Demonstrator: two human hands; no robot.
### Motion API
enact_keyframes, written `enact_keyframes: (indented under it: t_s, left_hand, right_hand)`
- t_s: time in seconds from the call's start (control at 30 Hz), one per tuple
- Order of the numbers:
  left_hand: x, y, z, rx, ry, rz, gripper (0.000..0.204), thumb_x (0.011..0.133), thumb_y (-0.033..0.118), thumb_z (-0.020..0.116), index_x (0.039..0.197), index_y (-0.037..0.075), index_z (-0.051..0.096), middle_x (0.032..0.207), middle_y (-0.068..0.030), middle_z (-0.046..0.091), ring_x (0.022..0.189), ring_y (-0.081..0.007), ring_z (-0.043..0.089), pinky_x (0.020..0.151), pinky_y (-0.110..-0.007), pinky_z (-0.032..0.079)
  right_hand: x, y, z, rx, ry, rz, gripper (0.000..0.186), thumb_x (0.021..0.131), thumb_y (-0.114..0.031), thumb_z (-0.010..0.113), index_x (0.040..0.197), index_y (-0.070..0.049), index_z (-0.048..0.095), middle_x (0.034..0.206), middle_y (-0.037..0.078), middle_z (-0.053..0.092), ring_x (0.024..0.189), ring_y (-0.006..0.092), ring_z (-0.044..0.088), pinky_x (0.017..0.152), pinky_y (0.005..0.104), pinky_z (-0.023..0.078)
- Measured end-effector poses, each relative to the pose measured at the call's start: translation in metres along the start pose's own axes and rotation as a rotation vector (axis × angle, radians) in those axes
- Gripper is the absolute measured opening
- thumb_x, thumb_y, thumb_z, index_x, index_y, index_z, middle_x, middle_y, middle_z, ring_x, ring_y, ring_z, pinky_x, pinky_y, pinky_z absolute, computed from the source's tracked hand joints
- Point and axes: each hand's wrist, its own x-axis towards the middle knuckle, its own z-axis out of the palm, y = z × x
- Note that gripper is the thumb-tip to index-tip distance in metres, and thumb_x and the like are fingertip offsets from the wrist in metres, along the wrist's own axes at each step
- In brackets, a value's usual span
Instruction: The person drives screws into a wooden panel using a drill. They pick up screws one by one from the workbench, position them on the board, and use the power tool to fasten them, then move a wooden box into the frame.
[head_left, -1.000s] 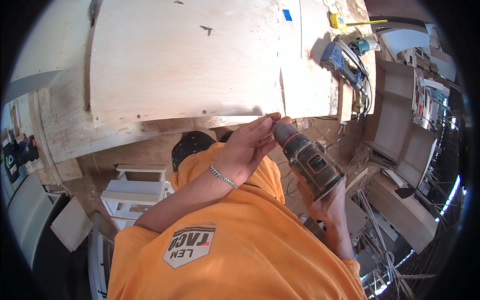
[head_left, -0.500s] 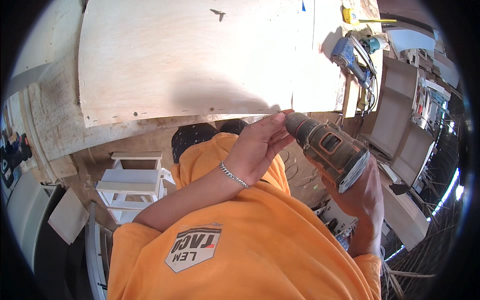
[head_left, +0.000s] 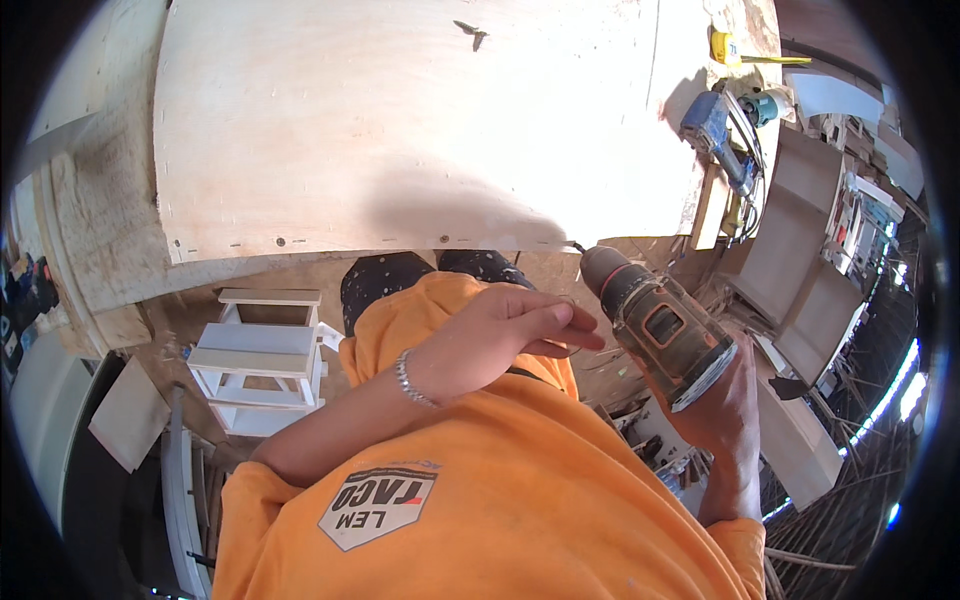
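Note:
A worn cordless drill (head_left: 665,325) is in my right hand (head_left: 722,395), its body tilted toward the wooden panel (head_left: 350,110). The drill's dark tip meets the panel's near edge, right of the middle; a screw there is too small to make out. My left hand (head_left: 500,335), with a chain bracelet on its wrist, hovers left of the drill, off the panel. Its fingers point right, loosely bent and a little apart, and nothing shows in them. Along the panel's near edge sit screw heads, one a dark screw head (head_left: 444,239).
A blue power tool (head_left: 707,122) with a cord and a yellow tape measure (head_left: 724,47) lie at the panel's right end. A small white step stool (head_left: 255,345) stands on the floor at left. Pale box-like cabinets (head_left: 795,215) stand at right.
My left hand has drawn back from the drill tip toward my body, its fingers loosening from a pinch. The drill tip stays at the panel's edge, while the view has shifted slightly.

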Motion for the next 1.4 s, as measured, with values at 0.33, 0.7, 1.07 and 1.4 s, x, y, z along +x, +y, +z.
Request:
enact_keyframes:
  t_s: [0.33,0.7,1.07,1.4]
  left_hand:
    - [-0.037,0.104,0.008,1.326,0.777,0.581,0.015,0.098,0.014,0.069,0.109,0.004,0.070,0.095,-0.0088,0.075,0.084,-0.0148,0.070,0.071,-0.029,0.053]
    - [0.004,0.182,0.001,2.232,0.862,0.661,0.018,0.096,0.012,0.064,0.112,0.007,0.070,0.101,-0.0074,0.066,0.093,-0.0298,0.062,0.084,-0.038,0.052]
    - [-0.025,0.062,0.060,0.788,0.739,0.489,0.026,0.104,0.022,0.059,0.117,0.000,0.065,0.104,-0.0175,0.075,0.095,-0.0256,0.076,0.070,-0.032,0.062]
    - [0.001,0.001,0.089,0.197,0.618,0.462,0.024,0.102,0.020,0.067,0.119,0.004,0.066,0.110,-0.0097,0.072,0.099,-0.0179,0.070,0.085,-0.033,0.058]
  right_hand:
    - [-0.004,0.013,0.008,0.056,0.044,0.016,0.035,0.072,-0.021,0.083,0.105,-0.012,0.076,0.082,0.017,0.072,0.082,0.0401,0.071,0.070,0.0435,0.055]
    - [-0.007,0.080,0.049,0.254,0.101,-0.223,0.045,0.073,-0.025,0.083,0.114,-0.011,0.072,0.088,0.016,0.073,0.084,0.0383,0.071,0.071,0.0441,0.056]
    - [-0.015,0.161,0.092,0.754,0.047,-0.576,0.049,0.070,-0.019,0.082,0.115,-0.005,0.071,0.095,0.011,0.072,0.077,0.0278,0.072,0.070,0.0351,0.056]
    - [-0.015,0.135,0.082,0.795,0.119,-0.666,0.045,0.068,-0.021,0.083,0.107,-0.003,0.069,0.093,0.010,0.070,0.076,0.0296,0.070,0.067,0.0359,0.055]
